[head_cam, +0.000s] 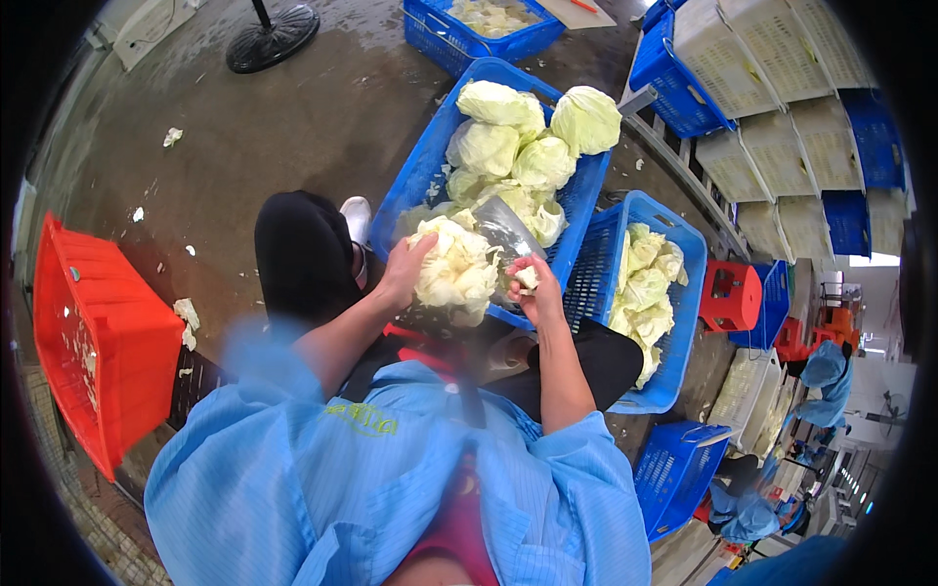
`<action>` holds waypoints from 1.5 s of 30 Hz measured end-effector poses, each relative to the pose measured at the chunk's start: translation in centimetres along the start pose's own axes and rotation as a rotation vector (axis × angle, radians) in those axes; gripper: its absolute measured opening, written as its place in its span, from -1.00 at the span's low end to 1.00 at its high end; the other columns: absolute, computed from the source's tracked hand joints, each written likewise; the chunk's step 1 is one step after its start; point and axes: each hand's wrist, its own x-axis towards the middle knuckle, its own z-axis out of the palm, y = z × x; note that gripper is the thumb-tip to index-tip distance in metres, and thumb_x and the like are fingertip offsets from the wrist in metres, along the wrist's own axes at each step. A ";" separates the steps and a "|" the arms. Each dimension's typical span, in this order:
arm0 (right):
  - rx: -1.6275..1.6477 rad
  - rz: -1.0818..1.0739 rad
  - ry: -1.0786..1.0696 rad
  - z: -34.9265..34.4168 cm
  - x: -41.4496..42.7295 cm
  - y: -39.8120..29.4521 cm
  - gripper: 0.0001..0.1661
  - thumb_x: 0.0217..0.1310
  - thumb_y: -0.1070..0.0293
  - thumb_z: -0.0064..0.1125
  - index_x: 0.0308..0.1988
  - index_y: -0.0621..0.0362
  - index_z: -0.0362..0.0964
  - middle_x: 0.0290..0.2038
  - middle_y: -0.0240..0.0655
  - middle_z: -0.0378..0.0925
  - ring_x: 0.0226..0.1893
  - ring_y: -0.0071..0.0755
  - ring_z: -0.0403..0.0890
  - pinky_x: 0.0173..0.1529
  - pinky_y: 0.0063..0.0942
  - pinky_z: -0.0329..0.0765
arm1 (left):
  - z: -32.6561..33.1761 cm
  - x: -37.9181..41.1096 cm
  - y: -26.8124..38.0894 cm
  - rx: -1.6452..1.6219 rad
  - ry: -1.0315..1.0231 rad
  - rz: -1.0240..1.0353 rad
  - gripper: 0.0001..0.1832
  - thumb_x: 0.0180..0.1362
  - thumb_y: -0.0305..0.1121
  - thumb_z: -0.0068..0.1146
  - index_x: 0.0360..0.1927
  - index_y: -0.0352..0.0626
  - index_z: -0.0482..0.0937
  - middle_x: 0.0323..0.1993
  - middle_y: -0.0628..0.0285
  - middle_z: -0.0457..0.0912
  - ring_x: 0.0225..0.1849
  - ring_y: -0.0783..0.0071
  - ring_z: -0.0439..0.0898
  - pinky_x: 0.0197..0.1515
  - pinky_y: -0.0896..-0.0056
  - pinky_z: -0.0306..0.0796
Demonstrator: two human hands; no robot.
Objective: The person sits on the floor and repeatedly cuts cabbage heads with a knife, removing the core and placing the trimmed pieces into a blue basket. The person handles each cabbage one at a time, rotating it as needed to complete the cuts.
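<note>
My left hand (407, 272) holds a trimmed pale cabbage head (456, 269) from its left side, over the near end of a blue plastic crate (410, 172). In my right hand (535, 282) are a broad-bladed knife (507, 225) and a small white piece of cabbage (527, 277); the knife's handle is hidden by the fingers. The blade points up and left, just right of the held head. Several whole cabbages (544, 162) fill much of the crate beyond my hands.
Right of my knee, a second blue crate (692, 293) holds cabbage pieces (648, 289). A red tub (132, 351) lies tilted at left, with scraps on the floor. Stacked crates (762, 139) stand at upper right, near a red stool (733, 297). Co-workers in blue are at far right.
</note>
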 end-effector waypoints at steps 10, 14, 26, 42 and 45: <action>0.283 -0.017 -0.023 0.0 -2.2 1.1 -0.35 0.39 -0.21 -0.35 -0.25 0.13 0.44 -0.33 -0.25 0.56 -0.40 -0.32 0.60 -0.34 -0.34 0.61 | -0.5 0.8 0.6 -0.227 -0.142 0.025 -0.51 0.24 -0.21 0.00 0.18 -0.26 0.33 0.07 0.04 0.51 0.07 0.16 0.54 0.16 0.11 0.41; 0.265 0.054 0.128 -2.0 -1.4 3.7 -0.48 0.38 -0.12 -0.22 -0.25 0.09 0.42 -0.35 -0.30 0.54 -0.41 -0.28 0.59 -0.36 -0.32 0.61 | -0.9 1.5 0.6 -0.367 -0.194 0.043 -0.45 0.23 -0.16 0.01 0.23 -0.23 0.29 0.15 0.06 0.46 0.16 0.15 0.46 0.24 0.11 0.33; -1.410 -0.897 0.567 -0.9 0.4 4.7 -0.59 0.09 0.24 0.24 -0.09 0.24 0.44 -0.20 -0.17 0.52 -0.09 -0.11 0.47 0.07 -0.28 0.37 | -4.8 1.1 2.6 -0.345 0.042 0.257 -0.47 0.24 -0.14 0.02 0.18 -0.26 0.33 0.08 0.08 0.51 0.06 0.20 0.54 0.15 0.17 0.41; -0.947 -0.489 0.242 2.6 -1.8 2.7 -0.69 0.29 0.16 0.05 -0.22 0.22 0.36 -0.60 -0.31 0.43 -0.61 -0.48 0.47 -0.50 -0.49 0.43 | -8.6 3.9 -4.3 0.448 0.299 0.148 -0.25 0.32 0.20 -0.33 -0.13 -0.40 0.59 -0.18 -0.09 0.63 -0.04 0.11 0.57 0.05 0.21 0.31; -0.729 -0.445 0.051 4.3 -3.6 2.7 -0.75 0.35 0.27 -0.04 -0.38 0.18 0.26 -0.63 -0.39 0.37 -0.73 -0.59 0.35 -0.64 -0.60 0.32 | -7.0 2.6 -2.9 0.631 0.335 0.140 -0.28 0.33 0.15 -0.38 -0.10 -0.42 0.51 -0.11 -0.18 0.58 0.04 -0.02 0.51 0.09 0.16 0.28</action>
